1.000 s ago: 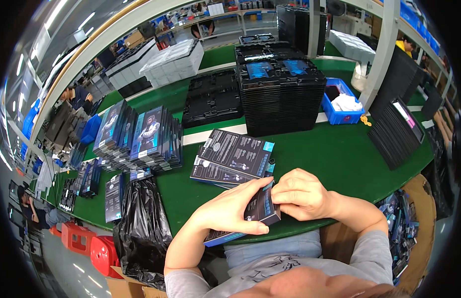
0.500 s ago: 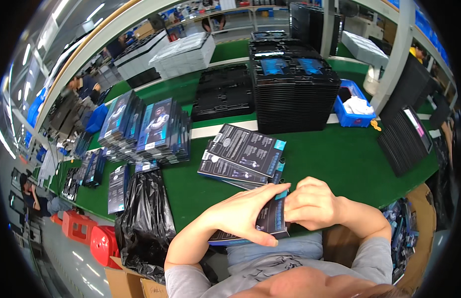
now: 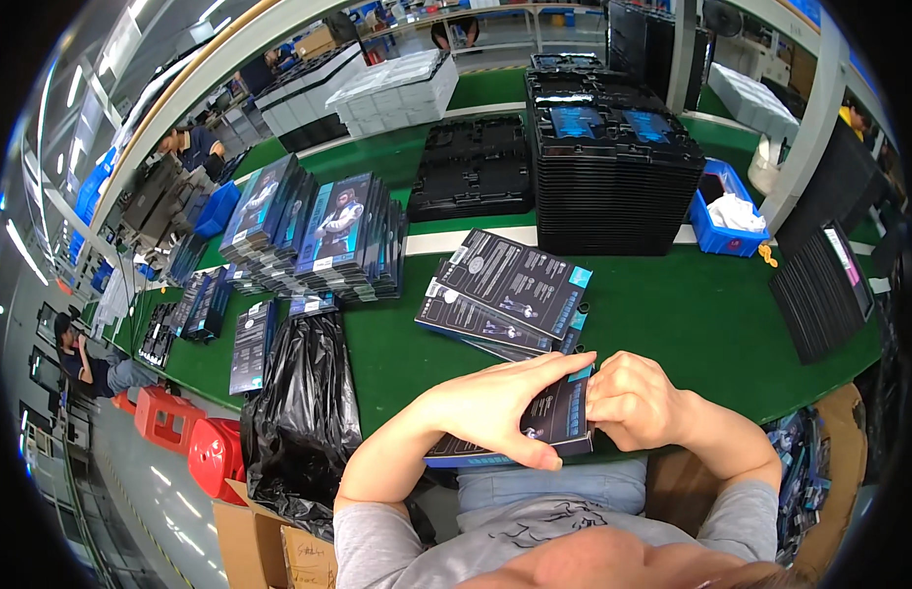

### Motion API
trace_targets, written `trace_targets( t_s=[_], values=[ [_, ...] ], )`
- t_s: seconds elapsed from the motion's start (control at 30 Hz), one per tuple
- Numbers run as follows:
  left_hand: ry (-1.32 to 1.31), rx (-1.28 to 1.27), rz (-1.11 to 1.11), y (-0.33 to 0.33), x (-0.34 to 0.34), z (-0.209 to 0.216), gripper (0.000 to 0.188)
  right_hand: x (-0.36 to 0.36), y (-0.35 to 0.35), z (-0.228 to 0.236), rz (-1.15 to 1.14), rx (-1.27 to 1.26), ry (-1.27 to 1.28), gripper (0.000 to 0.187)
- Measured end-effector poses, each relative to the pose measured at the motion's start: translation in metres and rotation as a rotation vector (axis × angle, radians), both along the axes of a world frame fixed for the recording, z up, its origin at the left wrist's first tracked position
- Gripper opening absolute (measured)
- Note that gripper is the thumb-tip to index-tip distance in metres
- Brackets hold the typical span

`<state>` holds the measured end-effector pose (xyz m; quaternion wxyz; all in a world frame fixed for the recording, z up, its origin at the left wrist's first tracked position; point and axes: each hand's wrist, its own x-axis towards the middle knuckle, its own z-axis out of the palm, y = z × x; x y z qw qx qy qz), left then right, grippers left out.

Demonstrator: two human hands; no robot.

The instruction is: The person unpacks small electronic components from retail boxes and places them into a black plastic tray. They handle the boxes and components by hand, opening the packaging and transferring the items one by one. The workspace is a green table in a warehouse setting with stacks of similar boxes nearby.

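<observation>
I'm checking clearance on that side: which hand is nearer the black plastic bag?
Left. The left hand is spread over the dark box, to the right of the black plastic bag; the right hand is farther right, at the box's right end.

This is a factory workroom. A long green surface [image 3: 711, 314] runs across the middle of the frame, and the same things sit on it again and again: tall stacks of black trays [image 3: 618, 191] near the top, and piles of picture boxes [image 3: 338, 231] on the left. The dark box [image 3: 564, 407] at the person's front edge looks like those. Big metal posts [image 3: 809, 147] stand around. Long lights [image 3: 76, 85] shine at the upper left. Other people [image 3: 201, 149] are on the left side, and red stools [image 3: 166, 417] stand on the grey floor [image 3: 166, 501] at the lower left.
</observation>
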<state>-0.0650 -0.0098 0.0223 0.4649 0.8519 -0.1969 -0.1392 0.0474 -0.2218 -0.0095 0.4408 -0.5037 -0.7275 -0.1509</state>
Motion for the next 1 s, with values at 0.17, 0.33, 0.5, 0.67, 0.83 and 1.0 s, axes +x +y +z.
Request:
trace_targets(
  t_s=[0.17,0.33,0.5,0.67,0.83,1.0],
  values=[
    [-0.094,0.027,0.048,-0.001,0.0,-0.005,0.126,0.005,-0.001,0.003,-0.005,-0.02,0.033,0.038],
    [-0.203,0.139,0.135,-0.007,0.002,0.004,0.13,0.023,0.003,0.012,0.069,-0.016,-0.003,0.026],
    [-0.277,0.048,0.101,-0.007,-0.005,-0.007,0.129,0.005,0.0,0.018,0.018,0.003,-0.063,0.025],
    [-0.396,0.145,0.167,-0.012,-0.015,-0.01,0.138,0.001,0.003,0.021,0.001,0.0,-0.06,0.028],
    [-0.246,0.079,0.33,-0.034,-0.033,0.006,0.118,0.0,0.003,0.018,0.017,-0.034,-0.008,0.034],
    [-0.286,0.138,0.362,-0.037,-0.034,0.008,0.11,-0.012,0.002,0.027,0.003,-0.012,-0.12,0.034]
  ],
)
